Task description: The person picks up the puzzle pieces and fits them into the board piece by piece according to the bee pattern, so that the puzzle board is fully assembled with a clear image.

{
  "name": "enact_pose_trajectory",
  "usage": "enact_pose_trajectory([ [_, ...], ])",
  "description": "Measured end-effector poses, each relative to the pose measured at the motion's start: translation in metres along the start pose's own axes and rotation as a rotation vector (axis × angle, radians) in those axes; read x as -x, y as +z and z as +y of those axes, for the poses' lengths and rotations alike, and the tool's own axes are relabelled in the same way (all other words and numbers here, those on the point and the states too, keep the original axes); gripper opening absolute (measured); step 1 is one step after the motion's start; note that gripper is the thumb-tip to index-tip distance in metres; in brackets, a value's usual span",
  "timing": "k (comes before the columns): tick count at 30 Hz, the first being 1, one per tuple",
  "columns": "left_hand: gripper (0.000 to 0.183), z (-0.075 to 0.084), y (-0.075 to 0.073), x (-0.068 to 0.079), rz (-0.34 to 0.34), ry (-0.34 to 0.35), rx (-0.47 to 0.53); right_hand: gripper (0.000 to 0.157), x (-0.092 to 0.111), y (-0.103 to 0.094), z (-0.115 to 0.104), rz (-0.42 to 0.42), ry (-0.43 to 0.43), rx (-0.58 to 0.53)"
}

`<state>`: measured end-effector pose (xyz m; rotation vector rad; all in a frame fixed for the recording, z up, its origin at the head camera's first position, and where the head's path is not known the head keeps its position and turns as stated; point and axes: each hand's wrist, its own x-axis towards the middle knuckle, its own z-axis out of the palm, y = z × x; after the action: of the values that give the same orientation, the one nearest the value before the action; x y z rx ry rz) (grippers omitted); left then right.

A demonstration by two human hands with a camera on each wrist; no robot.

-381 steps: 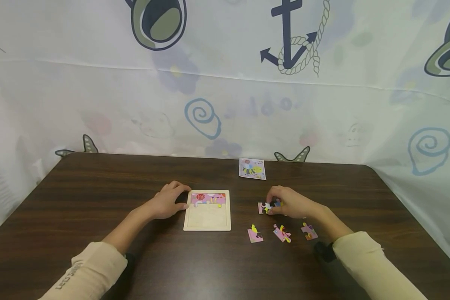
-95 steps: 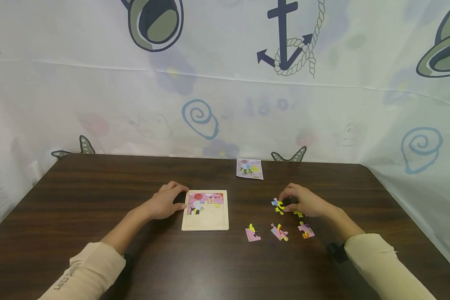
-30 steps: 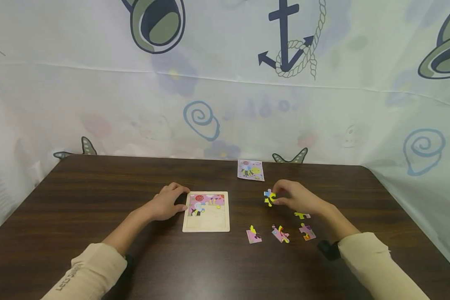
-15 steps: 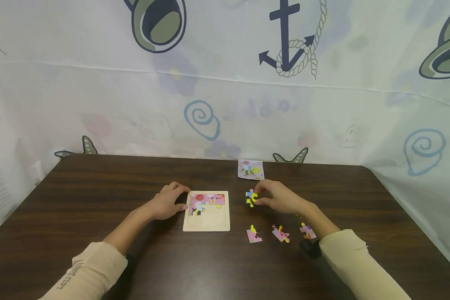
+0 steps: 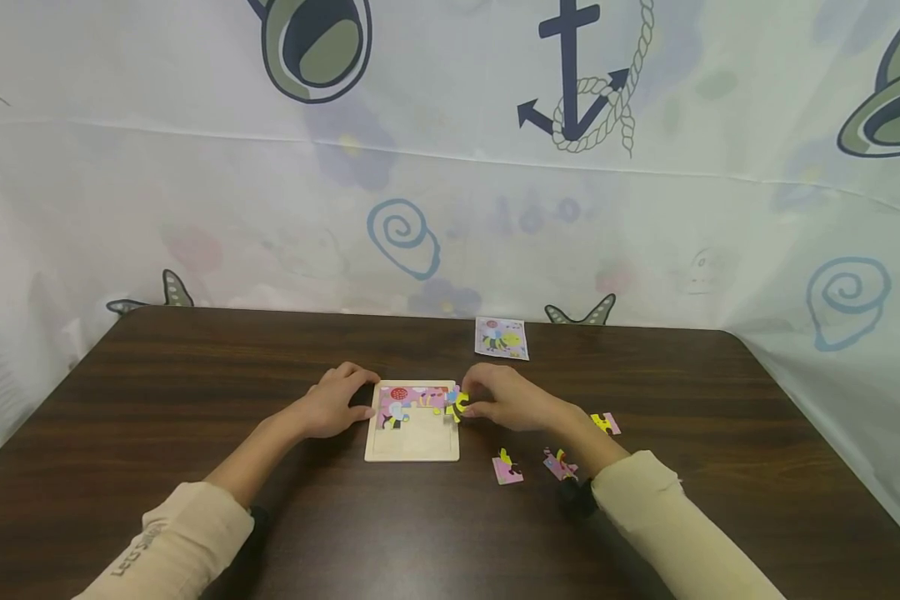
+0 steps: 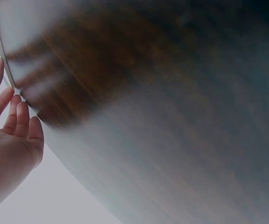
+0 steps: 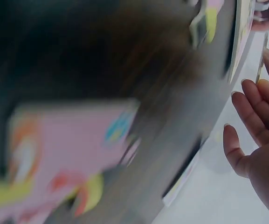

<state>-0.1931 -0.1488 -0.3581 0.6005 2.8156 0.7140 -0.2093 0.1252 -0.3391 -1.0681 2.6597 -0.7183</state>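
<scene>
The puzzle piece [image 5: 458,406], pinched by the right hand [image 5: 506,396] at the right rim of the wooden tray [image 5: 412,457], shows its print in the head view, only a thin edge in the right wrist view. The left hand [image 5: 330,404], fingers relaxed, touches the tray.

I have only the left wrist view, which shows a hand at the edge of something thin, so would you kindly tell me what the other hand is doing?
Observer: The right hand pinches a yellow-and-black puzzle piece by the right edge of the wooden tray.
Operator: Thank you; may I ask whether that tray is filled?
Observer: Only partly: placed pieces cover its top and upper left, and its lower part shows bare wood.
Operator: And would any loose pieces be visible on the table?
Observer: Three: the nearest piece to the tray's lower right, a second piece beside it, and a third piece beyond the right forearm, which may hide more.
</scene>
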Motion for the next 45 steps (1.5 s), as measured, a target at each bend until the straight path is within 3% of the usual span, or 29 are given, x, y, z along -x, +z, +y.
enact_pose_trajectory([
  [18, 0.045, 0.003, -0.003, 0.001, -0.013, 0.001, -0.002, 0.019, -0.027, 0.019, -0.031, -0.036, 0.04, 0.058],
  [45, 0.044, 0.0, -0.001, 0.0, -0.003, 0.002, 0.006, 0.02, -0.036, 0.034, -0.038, -0.055, 0.065, 0.226],
])
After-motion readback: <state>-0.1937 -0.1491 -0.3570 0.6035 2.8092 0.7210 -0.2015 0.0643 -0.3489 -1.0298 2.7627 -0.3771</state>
